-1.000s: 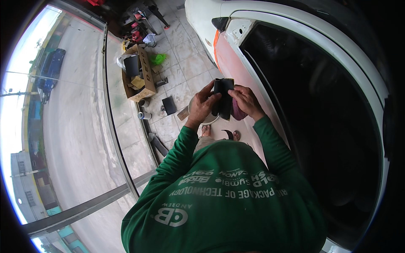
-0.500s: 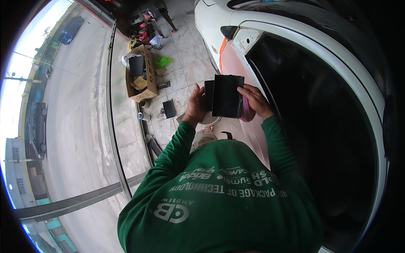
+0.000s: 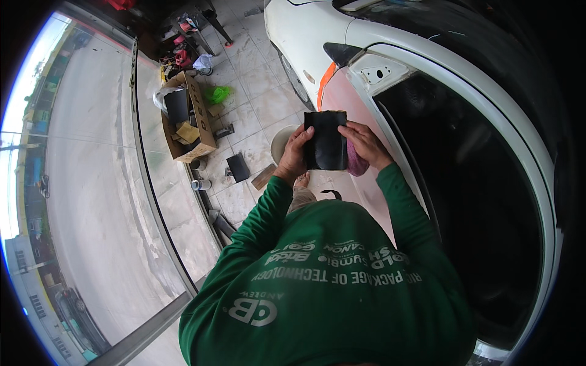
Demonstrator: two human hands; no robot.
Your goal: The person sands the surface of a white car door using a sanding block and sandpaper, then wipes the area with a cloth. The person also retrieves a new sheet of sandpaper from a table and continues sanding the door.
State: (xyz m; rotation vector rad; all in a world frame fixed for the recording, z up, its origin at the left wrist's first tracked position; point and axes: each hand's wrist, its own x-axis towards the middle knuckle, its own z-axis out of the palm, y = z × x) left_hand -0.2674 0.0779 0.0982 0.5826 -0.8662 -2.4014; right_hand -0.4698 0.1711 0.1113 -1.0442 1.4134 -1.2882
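In front of my chest, both hands hold a black sandpaper sheet [image 3: 325,141] with a torn, pale top edge. My left hand [image 3: 293,155] pinches its left side, thumb on the face. At the other side, my right hand [image 3: 370,148] grips the right edge with its fingers closed. A pink cloth [image 3: 356,160] is bunched under my right hand, against the sheet. Any second piece behind the sheet is hidden. Just beyond the right hand stands a white car's pinkish, bare-looking door panel [image 3: 342,97].
A pale bucket [image 3: 281,141] stands on the tiles, partly behind my left hand. Left of it lie a brown block [image 3: 264,177] and another black sheet [image 3: 238,167]. A cardboard box [image 3: 198,116] of scraps and a can [image 3: 201,184] sit near the glass front.
My left hand has moved right, and the smaller dark piece it held apart now sits behind the larger sheet, out of sight. The view has shifted, showing more of the bucket and car wheel.
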